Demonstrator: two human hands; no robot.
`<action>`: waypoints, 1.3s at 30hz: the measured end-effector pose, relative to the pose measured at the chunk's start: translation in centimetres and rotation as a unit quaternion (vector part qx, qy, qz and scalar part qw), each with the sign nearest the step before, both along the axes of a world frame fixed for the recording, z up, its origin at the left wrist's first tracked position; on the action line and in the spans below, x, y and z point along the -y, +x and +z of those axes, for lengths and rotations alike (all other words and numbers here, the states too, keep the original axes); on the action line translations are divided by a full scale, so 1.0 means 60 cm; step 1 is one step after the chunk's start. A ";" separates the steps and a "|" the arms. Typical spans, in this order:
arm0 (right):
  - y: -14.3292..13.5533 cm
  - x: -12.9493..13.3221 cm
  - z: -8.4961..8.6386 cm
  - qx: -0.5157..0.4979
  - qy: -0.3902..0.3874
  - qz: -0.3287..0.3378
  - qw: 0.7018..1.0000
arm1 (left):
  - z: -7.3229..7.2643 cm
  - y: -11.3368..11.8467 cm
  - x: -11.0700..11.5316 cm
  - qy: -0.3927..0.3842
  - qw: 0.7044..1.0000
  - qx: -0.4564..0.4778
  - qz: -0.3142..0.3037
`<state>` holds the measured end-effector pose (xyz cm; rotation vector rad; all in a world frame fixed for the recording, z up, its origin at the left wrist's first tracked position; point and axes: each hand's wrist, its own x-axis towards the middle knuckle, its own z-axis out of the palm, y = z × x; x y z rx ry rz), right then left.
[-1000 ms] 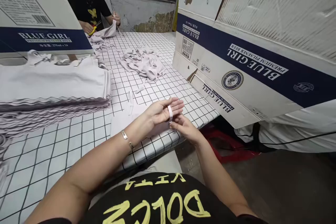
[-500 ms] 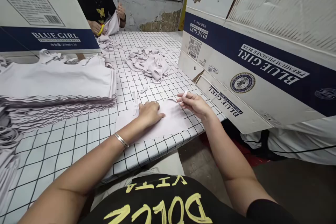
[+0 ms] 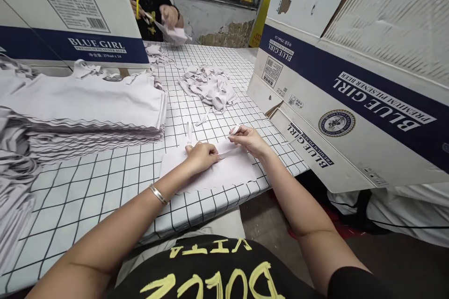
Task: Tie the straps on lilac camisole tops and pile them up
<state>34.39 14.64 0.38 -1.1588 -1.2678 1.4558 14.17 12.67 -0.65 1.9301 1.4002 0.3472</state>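
A pale pink garment piece with thin straps (image 3: 217, 175) lies flat near the front edge of the checked table. My left hand (image 3: 203, 156) rests on its upper part, fingers curled and closed on the fabric's top edge. My right hand (image 3: 250, 141) pinches a narrow strap (image 3: 235, 129) at the garment's upper right, a little above the cloth. Between the two hands a strip of the edge looks drawn taut. Another strap (image 3: 189, 133) sticks up beyond my left hand.
Stacked matching garments (image 3: 91, 103) fill the table's left side. Crumpled pink pieces (image 3: 210, 86) lie farther back. Cardboard beer boxes stand left (image 3: 101, 49) and right (image 3: 351, 84). Across the table, a co-worker's hands (image 3: 168, 16) hold pink cloth and a yellow-handled tool.
My left hand has gone from lying flat on the garment to pinching its edge. My right hand has drawn closer to it with the strap. The co-worker's cloth has shifted, and the view has turned slightly.
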 end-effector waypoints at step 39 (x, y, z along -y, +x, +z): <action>0.059 0.130 -0.015 0.518 -0.012 -0.099 0.850 | -0.003 -0.199 0.123 0.080 0.958 -0.216 0.168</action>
